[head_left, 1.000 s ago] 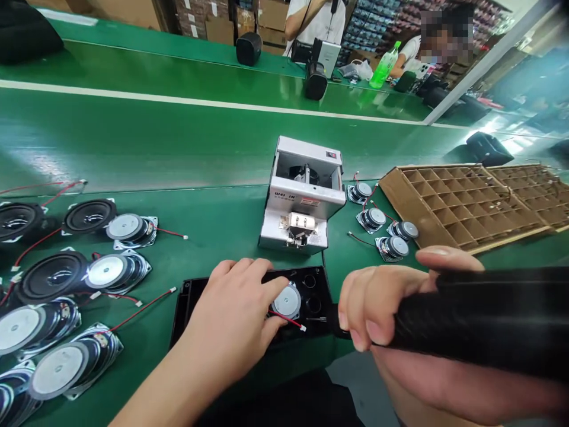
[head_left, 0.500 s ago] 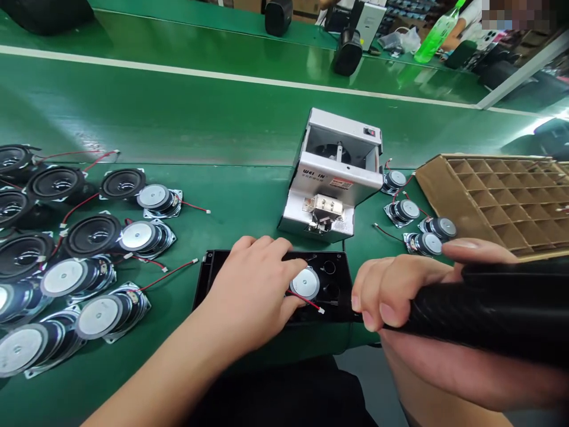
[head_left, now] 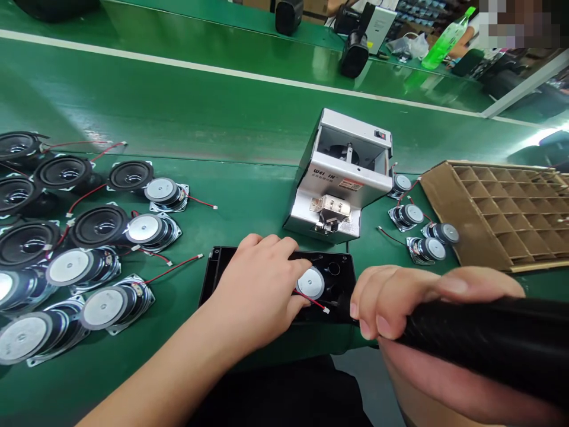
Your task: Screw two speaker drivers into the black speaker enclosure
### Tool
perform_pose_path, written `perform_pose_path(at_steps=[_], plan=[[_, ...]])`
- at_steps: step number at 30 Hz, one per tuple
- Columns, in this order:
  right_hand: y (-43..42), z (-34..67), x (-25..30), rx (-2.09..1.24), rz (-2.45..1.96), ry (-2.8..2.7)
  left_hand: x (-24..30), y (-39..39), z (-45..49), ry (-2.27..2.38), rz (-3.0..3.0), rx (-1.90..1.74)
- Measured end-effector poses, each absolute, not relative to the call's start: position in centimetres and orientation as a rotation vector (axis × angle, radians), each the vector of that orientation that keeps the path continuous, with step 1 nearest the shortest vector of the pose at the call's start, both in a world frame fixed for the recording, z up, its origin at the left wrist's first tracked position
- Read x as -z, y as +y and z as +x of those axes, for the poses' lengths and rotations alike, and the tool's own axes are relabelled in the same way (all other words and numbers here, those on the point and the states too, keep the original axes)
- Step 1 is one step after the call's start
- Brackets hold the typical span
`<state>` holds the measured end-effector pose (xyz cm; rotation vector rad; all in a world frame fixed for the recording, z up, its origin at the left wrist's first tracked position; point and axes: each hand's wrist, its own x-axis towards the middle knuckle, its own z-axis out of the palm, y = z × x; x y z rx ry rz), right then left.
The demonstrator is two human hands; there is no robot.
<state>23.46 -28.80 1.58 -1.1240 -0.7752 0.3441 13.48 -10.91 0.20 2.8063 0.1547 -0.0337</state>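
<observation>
A black speaker housing panel (head_left: 347,267) lies flat on the green table in front of me. Set in it is a small speaker (head_left: 310,283) with a silver magnet facing up, its red-and-black lead ending in a white plug. My left hand (head_left: 262,284) reaches over the panel, thumb and index finger around that speaker; its other fingers rest across the panel. In my right hand (head_left: 391,296) is a thick black cylindrical tool, which looks like an electric screwdriver (head_left: 480,332), held tilted, fingers wrapped around its front end at the panel's right side. The tool's tip is hidden.
Behind the panel stands a silver screw feeder (head_left: 326,190). Several larger speakers (head_left: 100,225) with red leads cover the left side. Several small speakers (head_left: 433,249) sit at the right beside a cardboard divider box (head_left: 448,213). A green bottle (head_left: 447,41) and another person are at the back.
The view has shifted slightly, so most things appear a little further right. The rear of the black tool appears lower, and my right thumb lies flatter along it. My left hand keeps its hold.
</observation>
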Motion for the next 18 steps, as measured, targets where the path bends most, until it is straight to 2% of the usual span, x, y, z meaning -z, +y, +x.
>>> perform_pose_path(at_steps=[7, 18], plan=[[-29.0, 23.4, -1.8, -0.423, -1.148, -0.974, 0.4, -11.2, 13.1, 0.153, 2.826, -0.031], [-27.4, 22.6, -1.0, -0.364, -1.220, -0.781, 0.5, -11.4, 12.6, 0.176, 2.792, -0.069]])
